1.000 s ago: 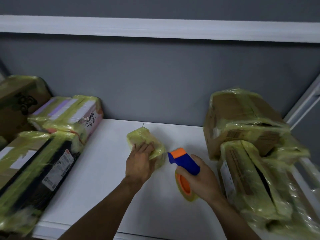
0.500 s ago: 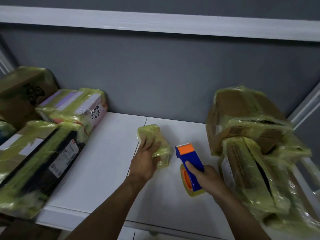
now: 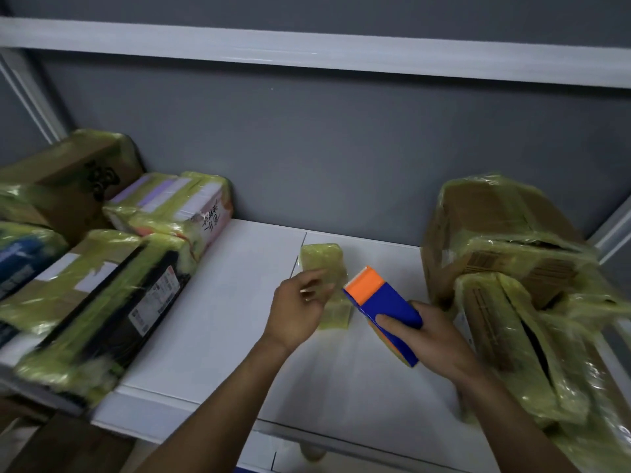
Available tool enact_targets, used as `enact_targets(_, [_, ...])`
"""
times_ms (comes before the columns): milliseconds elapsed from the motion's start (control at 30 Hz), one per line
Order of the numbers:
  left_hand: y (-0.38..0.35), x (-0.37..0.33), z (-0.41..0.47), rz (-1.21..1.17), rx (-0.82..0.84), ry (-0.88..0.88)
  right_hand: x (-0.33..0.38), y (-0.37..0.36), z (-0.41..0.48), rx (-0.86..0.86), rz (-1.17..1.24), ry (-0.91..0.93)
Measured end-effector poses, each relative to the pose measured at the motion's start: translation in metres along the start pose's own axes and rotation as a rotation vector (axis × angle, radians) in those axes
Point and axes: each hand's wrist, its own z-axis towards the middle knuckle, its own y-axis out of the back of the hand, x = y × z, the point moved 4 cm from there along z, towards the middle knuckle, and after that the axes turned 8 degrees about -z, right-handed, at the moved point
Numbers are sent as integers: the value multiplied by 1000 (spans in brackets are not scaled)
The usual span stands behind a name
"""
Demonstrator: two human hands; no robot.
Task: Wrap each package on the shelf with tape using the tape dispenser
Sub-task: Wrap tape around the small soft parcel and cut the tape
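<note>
The small package (image 3: 322,259), skinned in yellow-green tape, lies flat in the middle of the white shelf (image 3: 222,319). It sits well clear of the taped boxes stacked at the left (image 3: 102,302) and the taped cardboard boxes piled at the right (image 3: 505,240).

The left hand (image 3: 298,310) is over the package's near left edge with its fingers bent across the top. They are smeared by motion, so I cannot tell whether they pinch the package or only touch it. The right hand (image 3: 440,339) is wrapped firmly round the blue-and-orange tape dispenser (image 3: 382,302). Its orange nose is tipped up just beside the package's right edge, and the tape roll (image 3: 392,341) peeks out beneath. The two hands are near each other but not touching.

To me the step looks like another pass on this little one (every other parcel in sight seems done). Next, I'd judge, the left hand must pin or turn the package. Then the dispenser's nose has to come down onto a face and draw across, gently enough that the light parcel doesn't skid.
</note>
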Motion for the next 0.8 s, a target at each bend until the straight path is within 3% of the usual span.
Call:
enact_targets(133, [-6, -14, -13, -266, 76, 232, 16, -8, -7, 12, -70, 96])
enact_targets(367, [6, -19, -16, -463, 203, 417, 29, -10, -8, -50, -66, 196])
enact_targets(533, [14, -18, -21, -500, 180, 350, 28, -17, -11, -8, -74, 215])
enact_targets(800, [24, -12, -28, -291, 171, 159, 30, -15, -20, 6, -105, 254])
